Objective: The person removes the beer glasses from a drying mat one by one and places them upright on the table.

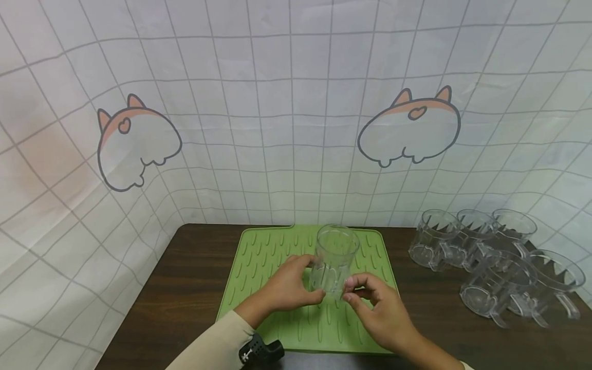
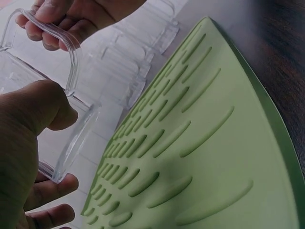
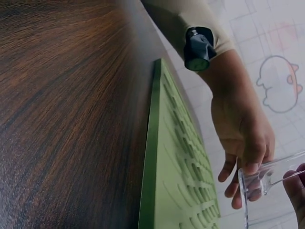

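Observation:
A clear glass mug [image 1: 336,252] is held over a green ridged mat [image 1: 252,277], rim upward and apart from the mat in the left wrist view. My left hand [image 1: 288,289] grips the mug's body from the left, with the thumb across the near side. My right hand [image 1: 381,311] pinches the mug's handle [image 2: 75,57] between thumb and fingers. In the right wrist view, the left hand [image 3: 248,129] is around the mug near one end, and only the fingertips of the right hand [image 3: 295,191] show.
Several more clear mugs [image 1: 497,282] stand on the right of the dark wooden table [image 1: 185,288], with handles toward the near side. Behind the table hangs a white gridded curtain [image 1: 277,128] with cartoon prints. A black wrist device [image 1: 260,350] sits on the left forearm.

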The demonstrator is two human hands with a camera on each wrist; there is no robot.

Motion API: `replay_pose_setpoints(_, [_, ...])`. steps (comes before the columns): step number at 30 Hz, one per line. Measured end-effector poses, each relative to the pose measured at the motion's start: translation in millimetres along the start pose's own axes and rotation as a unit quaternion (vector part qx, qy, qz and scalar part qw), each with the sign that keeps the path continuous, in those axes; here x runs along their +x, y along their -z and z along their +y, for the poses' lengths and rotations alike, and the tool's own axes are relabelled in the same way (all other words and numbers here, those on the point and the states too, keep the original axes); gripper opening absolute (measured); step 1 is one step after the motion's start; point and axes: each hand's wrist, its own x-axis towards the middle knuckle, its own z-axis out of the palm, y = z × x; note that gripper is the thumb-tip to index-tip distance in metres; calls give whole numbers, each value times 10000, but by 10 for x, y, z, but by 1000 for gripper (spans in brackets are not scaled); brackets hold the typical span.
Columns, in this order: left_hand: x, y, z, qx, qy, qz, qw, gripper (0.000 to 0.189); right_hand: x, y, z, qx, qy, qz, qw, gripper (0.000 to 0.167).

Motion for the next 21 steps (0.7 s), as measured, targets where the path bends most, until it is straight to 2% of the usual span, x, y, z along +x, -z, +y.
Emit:
replay_pose_setpoints(9, [-15, -30, 15, -223, -2, 33, 9997, 67, -32, -5, 6, -583, 547, -170, 9967, 30])
replay_pose_setpoints(15, [-35, -27, 23, -150, -109, 31, 9998, 63, -68, 75, -2, -943, 364, -58, 9949, 33])
replay_pose_setpoints(21, [-106, 31, -27, 19, -130, -45, 9999, 58, -132, 228, 12, -1578, 165, 140, 9872, 36])
